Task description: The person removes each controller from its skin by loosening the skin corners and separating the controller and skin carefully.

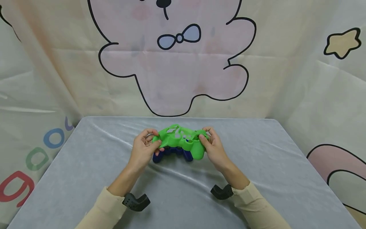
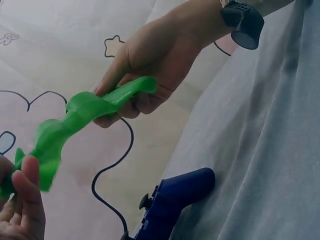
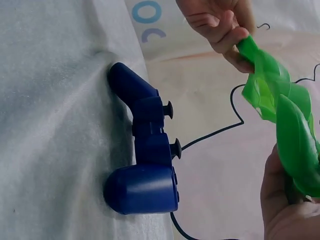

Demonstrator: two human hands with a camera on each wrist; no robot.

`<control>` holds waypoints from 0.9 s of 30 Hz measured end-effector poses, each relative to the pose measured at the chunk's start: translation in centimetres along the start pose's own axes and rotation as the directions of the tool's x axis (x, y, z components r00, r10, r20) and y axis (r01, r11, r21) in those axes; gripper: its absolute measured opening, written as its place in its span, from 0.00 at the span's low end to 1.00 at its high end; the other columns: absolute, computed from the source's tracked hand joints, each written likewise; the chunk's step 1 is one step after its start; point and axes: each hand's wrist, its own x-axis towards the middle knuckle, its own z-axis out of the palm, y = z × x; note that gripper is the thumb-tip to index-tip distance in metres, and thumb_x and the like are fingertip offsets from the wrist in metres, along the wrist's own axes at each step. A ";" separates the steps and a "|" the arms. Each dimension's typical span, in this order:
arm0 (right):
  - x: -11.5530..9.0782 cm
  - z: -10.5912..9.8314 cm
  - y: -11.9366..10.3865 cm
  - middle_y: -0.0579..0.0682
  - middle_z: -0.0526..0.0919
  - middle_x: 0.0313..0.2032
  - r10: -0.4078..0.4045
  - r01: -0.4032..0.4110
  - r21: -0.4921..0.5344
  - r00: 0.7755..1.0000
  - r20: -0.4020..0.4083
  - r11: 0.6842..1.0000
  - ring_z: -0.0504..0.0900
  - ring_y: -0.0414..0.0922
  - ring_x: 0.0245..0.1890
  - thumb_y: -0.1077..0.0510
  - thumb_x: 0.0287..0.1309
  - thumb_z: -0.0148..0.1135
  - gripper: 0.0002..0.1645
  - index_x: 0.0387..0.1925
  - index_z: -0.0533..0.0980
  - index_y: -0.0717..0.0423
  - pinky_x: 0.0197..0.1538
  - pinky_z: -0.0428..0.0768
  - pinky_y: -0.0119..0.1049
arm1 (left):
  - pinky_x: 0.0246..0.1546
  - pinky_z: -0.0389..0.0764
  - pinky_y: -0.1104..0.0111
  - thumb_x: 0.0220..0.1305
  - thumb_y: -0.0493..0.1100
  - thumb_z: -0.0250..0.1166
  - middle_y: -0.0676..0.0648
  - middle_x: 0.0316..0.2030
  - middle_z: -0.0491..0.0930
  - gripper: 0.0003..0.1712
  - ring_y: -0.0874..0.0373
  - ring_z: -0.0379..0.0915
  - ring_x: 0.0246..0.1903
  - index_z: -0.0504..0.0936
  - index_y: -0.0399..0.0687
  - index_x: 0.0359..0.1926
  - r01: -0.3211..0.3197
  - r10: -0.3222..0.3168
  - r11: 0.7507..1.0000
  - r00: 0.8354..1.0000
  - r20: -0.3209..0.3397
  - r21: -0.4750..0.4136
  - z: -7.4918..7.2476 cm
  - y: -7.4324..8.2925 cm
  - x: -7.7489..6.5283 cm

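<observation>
A soft green game controller cover (image 1: 179, 138), with cut-out holes, is stretched between both hands. My left hand (image 1: 144, 149) pinches its left end between thumb and fingers. On the other end, my right hand (image 1: 215, 149) grips the cover near its rounded handle part. Below and behind it, a dark blue game controller (image 1: 187, 155) lies on the table, partly hidden by the cover in the head view. In the right wrist view the controller (image 3: 145, 187) shows two black thumbsticks, and the cover (image 3: 295, 135) is apart from it.
A grey cloth (image 1: 177, 197) with soft creases covers the table. Behind it hangs a pale curtain (image 1: 271, 79) printed with cartoon outlines. A black wrist mount (image 1: 136, 202) sits on the left sleeve and another mount (image 1: 221, 192) on the right.
</observation>
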 end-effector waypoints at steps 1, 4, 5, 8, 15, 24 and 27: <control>0.0 0.0 0.0 0.42 0.79 0.38 -0.003 0.003 -0.005 1.000 -0.007 1.000 0.82 0.35 0.34 0.61 0.79 0.42 0.07 0.52 0.61 0.60 0.36 0.81 0.28 | 0.20 0.78 0.74 0.64 0.24 0.57 0.51 0.44 0.83 0.18 0.64 0.79 0.18 0.73 0.37 0.54 -0.008 0.008 1.000 0.999 0.042 -0.001 -0.1 0.0 0.0; 0.2 -0.1 0.0 0.43 0.77 0.41 -0.013 0.012 -0.028 0.999 -0.034 1.000 0.81 0.35 0.37 0.60 0.79 0.43 0.10 0.55 0.63 0.61 0.38 0.80 0.28 | 0.22 0.79 0.74 0.65 0.25 0.54 0.49 0.66 0.75 0.34 0.65 0.76 0.19 0.67 0.46 0.71 -0.002 0.004 1.000 0.982 0.189 -0.011 -0.4 0.2 -0.2; 0.2 -0.1 0.0 0.43 0.77 0.41 -0.016 0.015 -0.039 0.999 -0.038 0.999 0.81 0.35 0.37 0.60 0.79 0.43 0.11 0.55 0.63 0.62 0.38 0.80 0.28 | 0.23 0.80 0.74 0.66 0.25 0.53 0.48 0.71 0.70 0.38 0.65 0.75 0.20 0.63 0.50 0.75 0.009 -0.006 1.000 0.971 0.238 -0.009 -0.5 0.3 -0.2; 0.2 -0.3 -0.1 0.43 0.80 0.36 -0.022 0.020 -0.050 0.999 -0.042 0.999 0.82 0.35 0.32 0.59 0.80 0.43 0.12 0.56 0.64 0.62 0.34 0.81 0.29 | 0.31 0.86 0.70 0.67 0.25 0.51 0.45 0.77 0.59 0.45 0.65 0.77 0.22 0.54 0.59 0.80 0.062 -0.065 0.998 0.937 0.344 0.021 -0.7 0.4 -0.2; 0.0 -0.7 -0.6 0.40 0.85 0.36 -0.035 0.035 -0.021 0.999 0.010 0.999 0.84 0.37 0.29 0.58 0.79 0.46 0.15 0.60 0.67 0.59 0.31 0.83 0.30 | 0.50 0.85 0.54 0.66 0.31 0.53 0.32 0.67 0.72 0.45 0.63 0.81 0.33 0.52 0.57 0.80 0.186 -0.270 0.956 0.862 0.429 0.228 -0.9 0.4 -0.3; -0.1 -1.0 -0.6 0.41 0.85 0.47 -0.013 0.002 0.087 0.992 0.124 0.996 0.86 0.37 0.41 0.61 0.75 0.53 0.21 0.66 0.67 0.56 0.40 0.86 0.30 | 0.46 0.83 0.70 0.74 0.42 0.59 0.41 0.55 0.83 0.35 0.64 0.83 0.44 0.59 0.37 0.76 0.259 -0.316 0.947 0.851 0.418 0.189 -0.9 -0.1 -0.2; -0.1 -1.3 -0.4 0.41 0.82 0.54 0.010 -0.044 0.153 0.976 0.216 0.987 0.84 0.36 0.50 0.67 0.71 0.54 0.32 0.74 0.61 0.61 0.48 0.85 0.29 | 0.44 0.82 0.74 0.71 0.38 0.61 0.46 0.54 0.82 0.34 0.67 0.80 0.44 0.63 0.32 0.73 0.263 -0.305 0.951 0.888 0.345 0.163 -1.0 -0.1 -0.2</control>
